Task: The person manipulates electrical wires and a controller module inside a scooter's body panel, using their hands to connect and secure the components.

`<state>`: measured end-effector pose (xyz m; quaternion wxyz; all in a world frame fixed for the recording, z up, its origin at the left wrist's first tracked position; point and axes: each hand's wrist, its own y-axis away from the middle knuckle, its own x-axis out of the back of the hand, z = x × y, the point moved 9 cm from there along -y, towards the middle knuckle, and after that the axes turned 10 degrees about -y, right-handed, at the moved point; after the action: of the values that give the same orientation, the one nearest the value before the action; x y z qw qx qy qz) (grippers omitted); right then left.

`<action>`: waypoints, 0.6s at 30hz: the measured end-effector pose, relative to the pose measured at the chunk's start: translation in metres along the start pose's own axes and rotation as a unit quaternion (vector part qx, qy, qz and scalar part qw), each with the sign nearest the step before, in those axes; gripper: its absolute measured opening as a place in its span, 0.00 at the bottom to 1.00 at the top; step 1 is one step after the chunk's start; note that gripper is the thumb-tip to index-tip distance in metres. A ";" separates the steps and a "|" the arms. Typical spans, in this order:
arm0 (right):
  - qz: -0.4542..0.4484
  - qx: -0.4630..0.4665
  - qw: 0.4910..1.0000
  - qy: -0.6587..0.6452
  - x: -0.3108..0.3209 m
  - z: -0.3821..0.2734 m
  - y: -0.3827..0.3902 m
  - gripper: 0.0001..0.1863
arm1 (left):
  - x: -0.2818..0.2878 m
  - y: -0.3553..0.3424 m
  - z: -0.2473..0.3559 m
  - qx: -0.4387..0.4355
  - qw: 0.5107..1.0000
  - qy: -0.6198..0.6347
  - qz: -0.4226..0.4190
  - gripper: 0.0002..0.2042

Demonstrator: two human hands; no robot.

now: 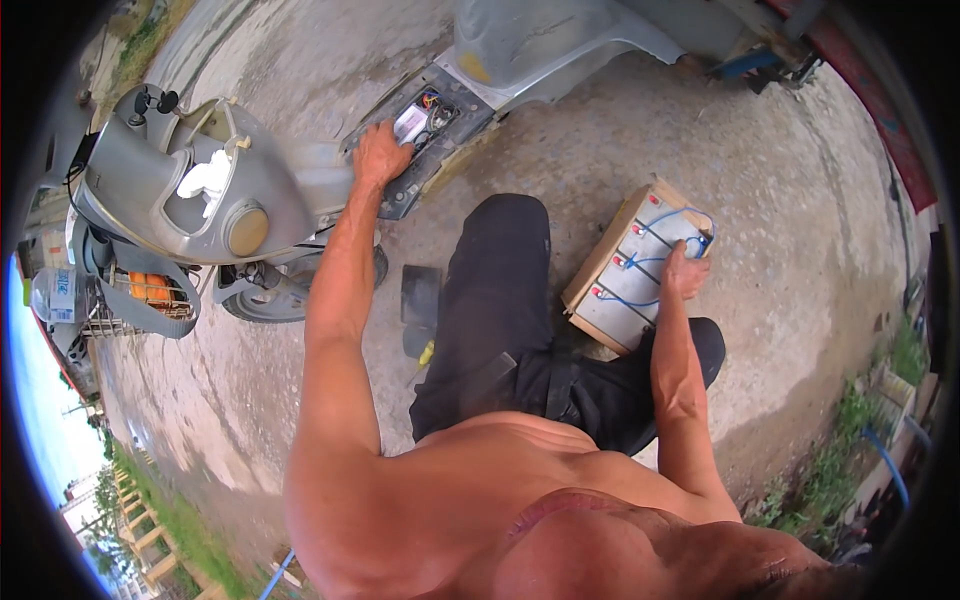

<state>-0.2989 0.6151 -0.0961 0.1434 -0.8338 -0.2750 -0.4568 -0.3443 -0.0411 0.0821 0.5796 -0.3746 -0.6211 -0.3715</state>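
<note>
My left hand (pixel 382 155) is closed over the edge of the scooter's footboard (pixel 478 80), fingers bent. Beside it, an opening in the footboard shows a white-labelled box (pixel 411 123) and coloured wires (pixel 430 99). On the ground to the right lies a battery pack (pixel 655 262), several grey batteries with red terminals in an open cardboard box (pixel 600 250). Blue wires (pixel 640 303) run across their tops. My right hand (pixel 685 272) is at the pack's right side, its fingers closed around a blue wire near a terminal; the fingertips are partly hidden.
The grey scooter (pixel 190 190) stands at the left and far side, its front wheel (pixel 290 290) on rough concrete. White cloth (pixel 205 180) sits in its front. A dark flat panel (pixel 420 295) and a yellow-handled tool (pixel 426 354) lie beside my knee. Weeds (pixel 830 480) edge the right.
</note>
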 end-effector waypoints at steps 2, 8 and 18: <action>-0.005 0.005 1.000 0.001 0.000 0.000 0.001 0.40 | -0.010 -0.012 -0.005 -0.011 1.000 0.011 -0.012 0.31; -0.022 -0.020 1.000 0.010 0.006 -0.004 0.004 0.40 | -0.018 -0.012 -0.010 -0.043 0.998 0.035 -0.012 0.30; -0.011 0.013 0.999 0.027 -0.002 -0.006 0.003 0.41 | -0.015 -0.027 0.038 -0.104 0.984 0.134 0.061 0.22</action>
<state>-0.3018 0.6088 -0.0950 0.1567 -0.8162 -0.2860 -0.4769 -0.3843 -0.0193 0.0646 0.6373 -0.4163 -0.4718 -0.4450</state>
